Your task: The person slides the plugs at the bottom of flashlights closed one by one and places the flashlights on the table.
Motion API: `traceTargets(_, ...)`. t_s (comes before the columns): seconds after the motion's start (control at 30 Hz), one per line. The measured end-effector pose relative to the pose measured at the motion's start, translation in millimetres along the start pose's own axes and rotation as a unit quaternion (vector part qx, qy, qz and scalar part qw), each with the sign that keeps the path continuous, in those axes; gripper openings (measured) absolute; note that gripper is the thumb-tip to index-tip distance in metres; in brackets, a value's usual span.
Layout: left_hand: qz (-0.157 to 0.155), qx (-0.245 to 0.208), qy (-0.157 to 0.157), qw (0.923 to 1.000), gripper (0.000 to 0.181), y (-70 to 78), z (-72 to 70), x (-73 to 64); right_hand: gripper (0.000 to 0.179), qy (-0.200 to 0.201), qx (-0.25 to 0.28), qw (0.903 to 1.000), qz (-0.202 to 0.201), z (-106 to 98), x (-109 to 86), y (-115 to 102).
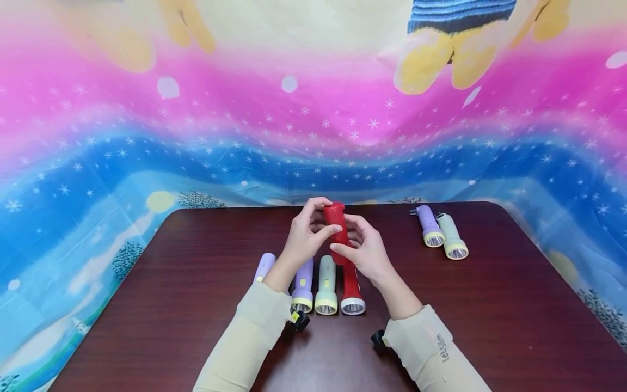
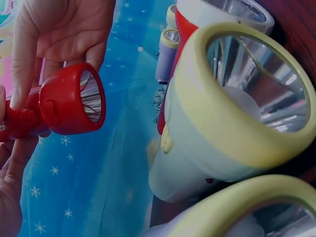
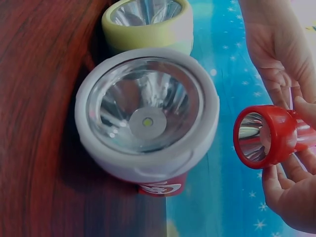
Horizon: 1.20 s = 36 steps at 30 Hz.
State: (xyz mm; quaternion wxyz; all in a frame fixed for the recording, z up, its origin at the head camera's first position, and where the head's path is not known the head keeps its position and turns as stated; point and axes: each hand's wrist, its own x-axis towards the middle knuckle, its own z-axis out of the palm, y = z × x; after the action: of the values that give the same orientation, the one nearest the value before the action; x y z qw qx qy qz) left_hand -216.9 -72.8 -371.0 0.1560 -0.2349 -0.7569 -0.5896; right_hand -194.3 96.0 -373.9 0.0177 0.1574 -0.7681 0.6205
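Observation:
Both hands hold a red flashlight (image 1: pixel 336 214) raised above the table. My left hand (image 1: pixel 305 231) grips it near its upper end, thumb across the body. My right hand (image 1: pixel 364 247) holds it from the other side, lower down. Its red head and clear lens (image 2: pixel 74 101) show in the left wrist view, and again as the red flashlight (image 3: pixel 269 136) in the right wrist view. Below stand a red flashlight with a white rim (image 1: pixel 352 291), a pale green flashlight (image 1: pixel 326 283) and a lilac one (image 1: pixel 303 283). Another lilac flashlight (image 1: pixel 265 265) is partly hidden by my left arm.
At the back right of the dark wooden table (image 1: pixel 196 294) lie a lilac flashlight (image 1: pixel 428 223) and a pale green flashlight (image 1: pixel 450 234), with plug prongs showing at their tail ends. A colourful printed cloth (image 1: pixel 313 120) hangs behind the table and along its sides.

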Motion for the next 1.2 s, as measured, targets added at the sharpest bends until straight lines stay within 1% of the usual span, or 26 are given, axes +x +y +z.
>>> traceTargets(0.1,0.001,0.005,0.002,1.0000,0.053,0.1,0.5,0.0,0.063,-0.005,-0.021,0.9997,-0.008,-0.1,0.5,1.7)
traceTargets(0.23,0.005,0.017,0.000,0.9998,0.052,-1.7,1.2,-0.9,0.062,-0.002,-0.045,0.9989,-0.012,0.5,1.5,3.8)
traceTargets(0.5,0.016,0.035,-0.004,0.9993,0.051,-5.0,1.5,-3.4,0.063,0.003,-0.055,0.9985,-0.011,4.8,2.9,5.7)
traceTargets(0.67,0.018,0.045,-0.017,0.9987,0.052,-4.4,2.0,-3.4,0.062,0.020,-0.058,0.9981,-0.002,5.6,3.1,5.1)
traceTargets(0.8,0.018,0.060,-0.029,0.9976,0.051,-3.2,1.2,-3.3,0.062,0.025,-0.053,0.9982,0.010,5.0,3.5,4.6)
traceTargets(0.93,0.015,0.074,-0.043,0.9962,0.052,-2.7,-0.6,-4.2,0.062,0.022,-0.049,0.9984,0.020,3.4,3.4,4.4)
traceTargets(1.2,0.013,0.085,-0.071,0.9938,0.057,-4.1,-4.3,-5.7,0.063,0.006,-0.040,0.9989,0.024,-1.5,2.2,6.1)
